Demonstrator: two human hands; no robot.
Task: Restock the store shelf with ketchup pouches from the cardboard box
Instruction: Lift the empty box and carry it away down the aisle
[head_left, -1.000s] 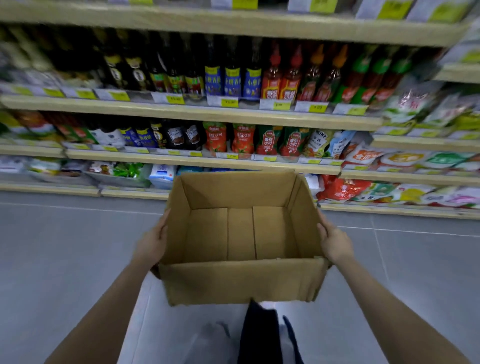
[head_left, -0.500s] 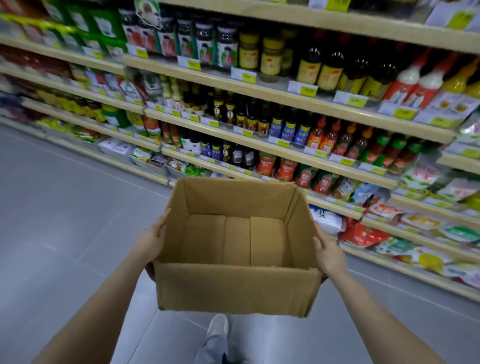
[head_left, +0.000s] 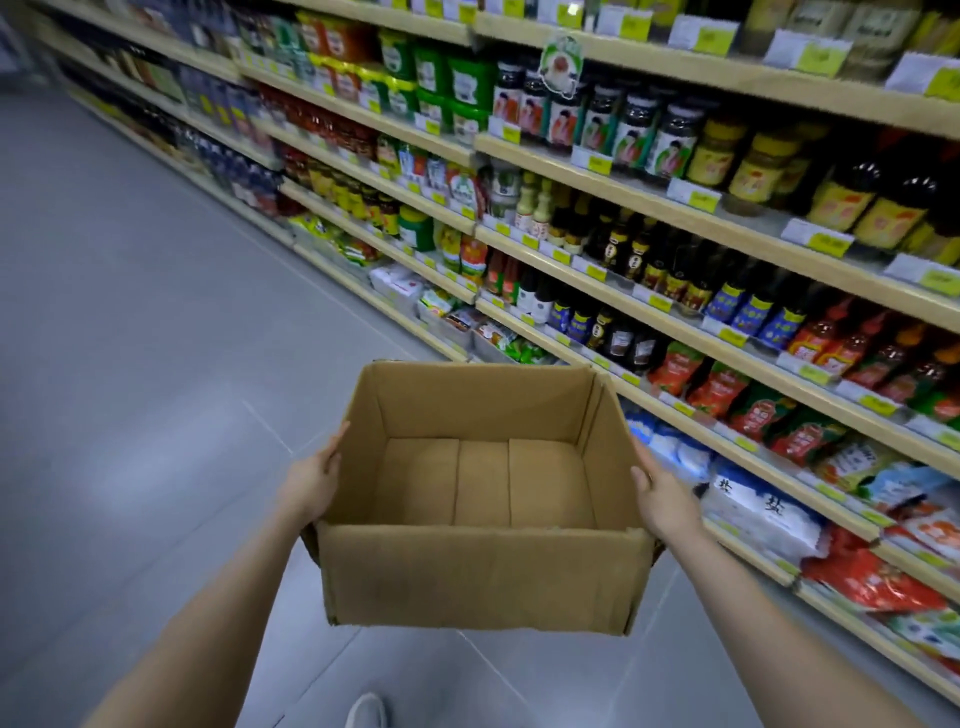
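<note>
Cardboard box (head_left: 480, 577) between left hand (head_left: 310, 483) and right hand (head_left: 665, 501), both gripping its sides

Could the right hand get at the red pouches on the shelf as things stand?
Probably not yet: the right hand holds the box, as does the left hand. Nothing blocks the red pouches themselves.

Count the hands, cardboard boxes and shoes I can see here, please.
Hands: 2, the left hand and the right hand, each holding one side of the box
Cardboard box: 1, with nothing inside
Shoe: 1
Total: 4
</note>
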